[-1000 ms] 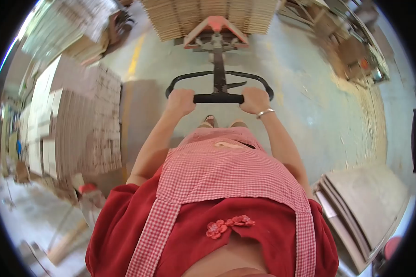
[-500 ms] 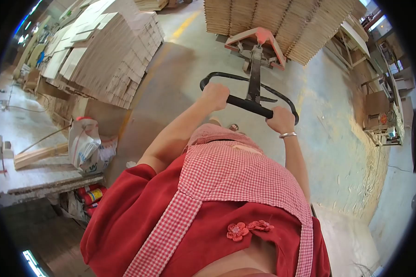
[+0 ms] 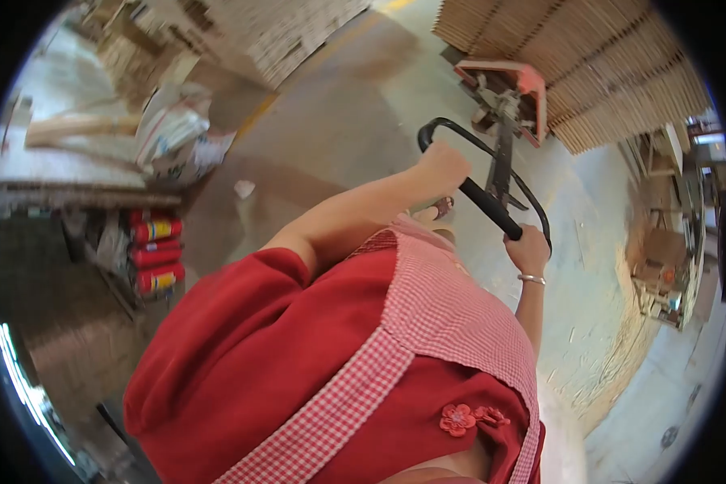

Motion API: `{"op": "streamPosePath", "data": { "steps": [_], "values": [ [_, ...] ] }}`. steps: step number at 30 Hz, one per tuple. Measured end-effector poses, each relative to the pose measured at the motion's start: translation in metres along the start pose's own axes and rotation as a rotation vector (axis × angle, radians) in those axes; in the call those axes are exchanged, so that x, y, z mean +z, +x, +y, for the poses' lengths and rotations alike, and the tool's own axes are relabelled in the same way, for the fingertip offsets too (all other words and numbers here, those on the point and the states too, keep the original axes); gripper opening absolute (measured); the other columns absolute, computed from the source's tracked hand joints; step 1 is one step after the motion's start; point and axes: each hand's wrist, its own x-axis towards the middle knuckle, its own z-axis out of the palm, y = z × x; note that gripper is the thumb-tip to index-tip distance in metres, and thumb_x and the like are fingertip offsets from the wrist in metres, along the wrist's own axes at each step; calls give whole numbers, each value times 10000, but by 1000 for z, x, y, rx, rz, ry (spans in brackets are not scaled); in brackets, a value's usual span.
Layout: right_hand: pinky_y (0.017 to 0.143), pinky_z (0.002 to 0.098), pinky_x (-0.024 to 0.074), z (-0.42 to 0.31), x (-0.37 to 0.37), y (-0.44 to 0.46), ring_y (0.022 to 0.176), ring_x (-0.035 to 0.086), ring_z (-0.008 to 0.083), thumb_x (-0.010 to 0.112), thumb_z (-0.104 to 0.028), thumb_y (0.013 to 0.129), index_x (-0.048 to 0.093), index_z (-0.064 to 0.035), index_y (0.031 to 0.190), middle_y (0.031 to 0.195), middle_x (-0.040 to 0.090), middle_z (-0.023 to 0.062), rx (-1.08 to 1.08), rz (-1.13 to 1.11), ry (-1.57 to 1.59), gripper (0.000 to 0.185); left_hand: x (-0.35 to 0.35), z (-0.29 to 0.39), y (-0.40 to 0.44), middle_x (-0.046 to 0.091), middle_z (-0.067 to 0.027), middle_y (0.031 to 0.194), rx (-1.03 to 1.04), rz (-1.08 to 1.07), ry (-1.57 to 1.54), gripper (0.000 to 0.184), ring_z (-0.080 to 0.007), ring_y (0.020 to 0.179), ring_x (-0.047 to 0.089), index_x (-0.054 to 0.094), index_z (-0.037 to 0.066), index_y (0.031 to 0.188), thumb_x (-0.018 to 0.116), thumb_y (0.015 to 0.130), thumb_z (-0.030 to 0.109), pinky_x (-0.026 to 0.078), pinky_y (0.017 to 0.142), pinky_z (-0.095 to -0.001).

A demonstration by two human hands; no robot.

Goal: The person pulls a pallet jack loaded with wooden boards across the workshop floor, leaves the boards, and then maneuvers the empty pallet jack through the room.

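Observation:
My left hand [image 3: 444, 164] is wrapped round the left part of the black loop handle of a pallet jack [image 3: 502, 161]. Toward the other end of the same grip bar, my right hand [image 3: 529, 248] is closed, a silver bangle on its wrist. The jack's orange-red frame [image 3: 532, 81] sits low against a large stack of wooden boards [image 3: 597, 56]. Its steering shaft tilts toward me. Below the handle, part of a sandalled foot [image 3: 441, 208] shows on the floor.
Left of me are a white sack [image 3: 173, 129], a worktable edge [image 3: 89, 196] and red fire extinguishers [image 3: 155, 254] beneath it. Another board stack [image 3: 290, 28] stands at the upper left. Along the right wall is a wooden bench [image 3: 661, 266]. A yellow line [image 3: 258, 117] marks the floor.
The view has swung, and the handle now appears further right and more slanted. Both hands keep their hold on it. The sack and fire extinguishers show higher, with the extinguishers more exposed.

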Motion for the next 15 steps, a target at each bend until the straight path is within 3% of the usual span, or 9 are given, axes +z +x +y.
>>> {"op": "streamPosePath", "data": {
  "steps": [3, 9, 14, 15],
  "values": [
    [666, 472, 524, -11, 10, -9, 779, 667, 383, 667, -320, 745, 712, -95, 812, 793, 684, 178, -50, 21, -44, 239, 6, -9, -13, 693, -135, 728, -46, -133, -40, 84, -285, 724, 699, 717, 82, 729, 671, 687, 139, 530, 616, -398],
    [657, 470, 516, -21, 29, -38, 777, 664, 397, 683, -335, 764, 701, -73, 798, 782, 682, 180, -108, 31, -63, 265, 20, 3, -47, 701, -93, 727, -116, -131, -20, 58, -264, 748, 702, 719, 115, 716, 698, 680, 155, 520, 650, -398],
    [639, 471, 508, -22, 39, -42, 743, 661, 405, 707, -315, 753, 700, -58, 811, 770, 678, 195, -96, 9, 1, 263, 33, 5, -61, 704, -65, 731, -110, -4, -10, 45, -254, 738, 697, 720, 131, 719, 709, 690, 163, 507, 633, -383],
    [637, 473, 508, -21, 40, -43, 737, 660, 407, 710, -305, 748, 696, -51, 814, 769, 675, 202, -109, 10, 13, 263, 27, 7, -63, 706, -52, 732, -101, -81, -2, 55, -240, 747, 697, 731, 139, 735, 711, 699, 175, 500, 616, -379]
  ]
}}
